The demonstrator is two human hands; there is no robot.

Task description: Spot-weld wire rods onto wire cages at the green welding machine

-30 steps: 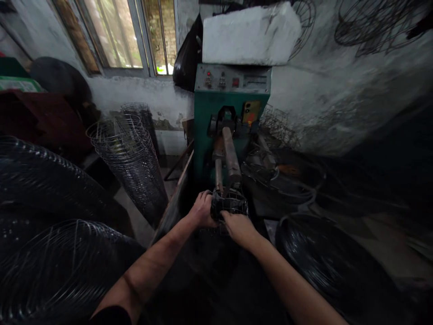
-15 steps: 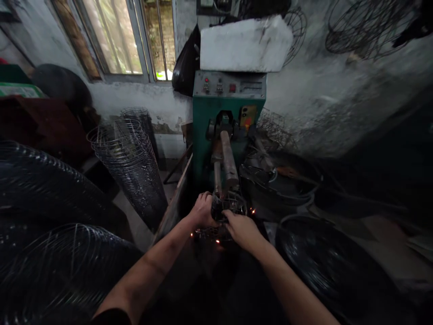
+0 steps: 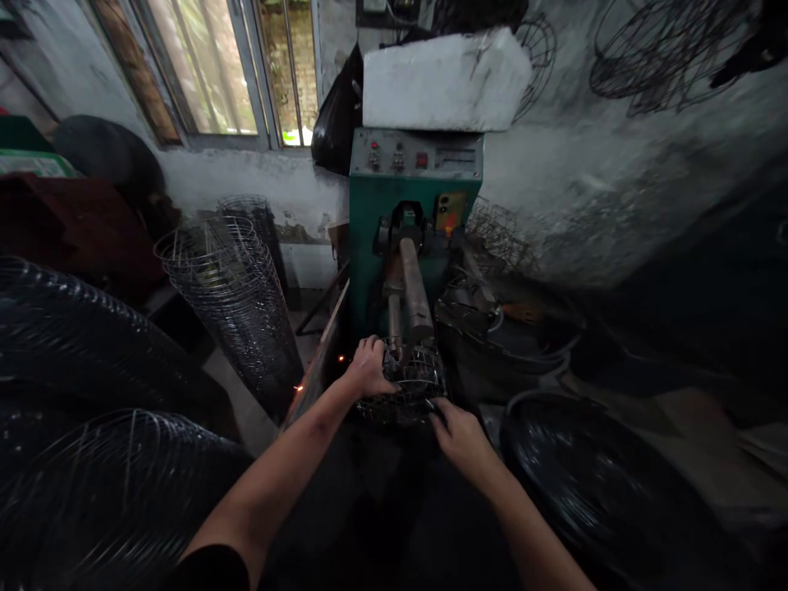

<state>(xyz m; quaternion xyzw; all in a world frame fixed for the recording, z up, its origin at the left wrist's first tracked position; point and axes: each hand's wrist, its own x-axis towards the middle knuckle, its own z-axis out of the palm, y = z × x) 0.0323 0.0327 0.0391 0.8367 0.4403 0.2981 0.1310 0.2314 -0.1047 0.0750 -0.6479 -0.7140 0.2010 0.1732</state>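
A round wire basket (image 3: 403,400) sits under the two metal arms (image 3: 417,300) of a green spot-welding machine (image 3: 373,222). My left hand (image 3: 371,369) is closed on the basket's left rim, thumb lying over the near side. At the right, just off the near rim, my right hand (image 3: 456,431) pinches a small dark piece with a shiny end (image 3: 436,408); its kind is too dim to make out. The basket's lower part is lost in shadow. Orange sparks (image 3: 299,388) glow to the left of my left hand.
Tall stacks of wire baskets (image 3: 237,287) stand at the left, with more mesh (image 3: 123,484) nearer me. A coil of dark wire (image 3: 572,468) lies to the right, a dark basin (image 3: 523,328) behind it. A white foam box (image 3: 446,80) rests on the machine.
My right hand has moved right and slightly toward me, away from the middle of the basket. The left hand has shifted slightly up. The sparks have flown to the left.
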